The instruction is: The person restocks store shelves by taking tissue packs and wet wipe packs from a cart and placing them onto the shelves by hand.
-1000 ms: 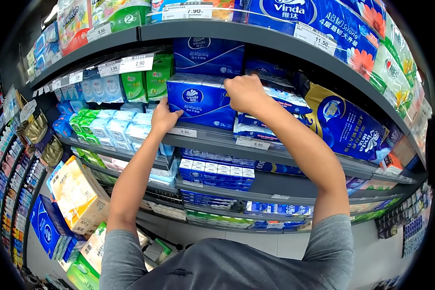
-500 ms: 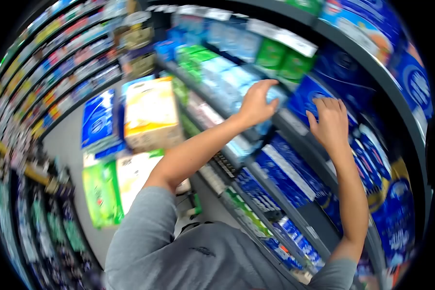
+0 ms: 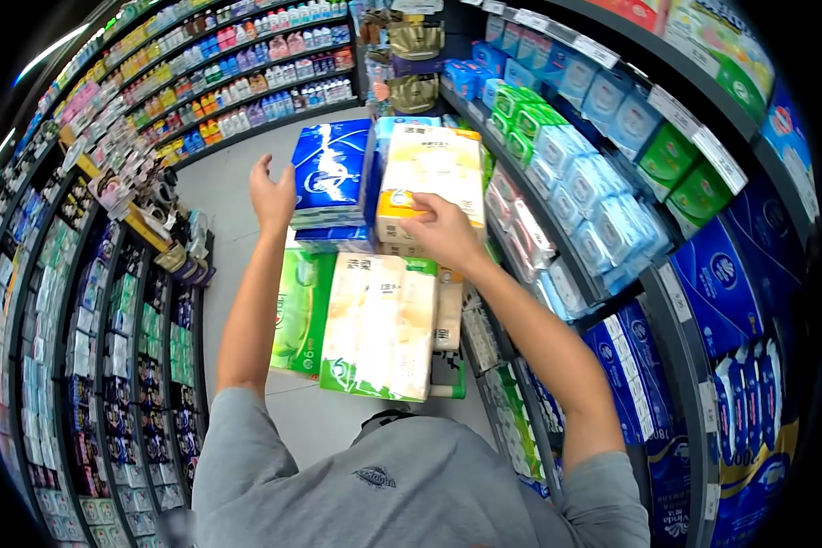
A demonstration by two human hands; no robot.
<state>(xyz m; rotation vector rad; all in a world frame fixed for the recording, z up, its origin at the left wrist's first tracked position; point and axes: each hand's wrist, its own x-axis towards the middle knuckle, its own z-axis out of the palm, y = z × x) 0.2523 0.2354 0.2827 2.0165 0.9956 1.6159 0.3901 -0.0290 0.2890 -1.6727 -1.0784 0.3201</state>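
Note:
My left hand (image 3: pixel 272 194) is beside the left edge of a blue pack of tissues (image 3: pixel 332 173), with fingers apart and nothing held. Over the front of a yellow and white pack of tissues (image 3: pixel 434 164) is my right hand (image 3: pixel 445 234), its fingers bent and slightly apart; whether they touch the pack I cannot tell. Nearer to me lies a white and green pack of tissues (image 3: pixel 379 320), next to a bright green pack (image 3: pixel 301 306). Another blue pack (image 3: pixel 336 240) shows under the upper one.
On my right, shelves hold light-blue wipe packs (image 3: pixel 603 219), green packs (image 3: pixel 671 160) and large blue tissue packs (image 3: pixel 717 279). Shelves of bottles (image 3: pixel 283 46) curve along the back left. Hanging goods (image 3: pixel 146 215) jut out on the left above the grey floor (image 3: pixel 233 178).
Both hands have moved left, away from the right-hand shelf and over to the stacked packs. The view has turned right-to-left, so the stack now sits in the middle.

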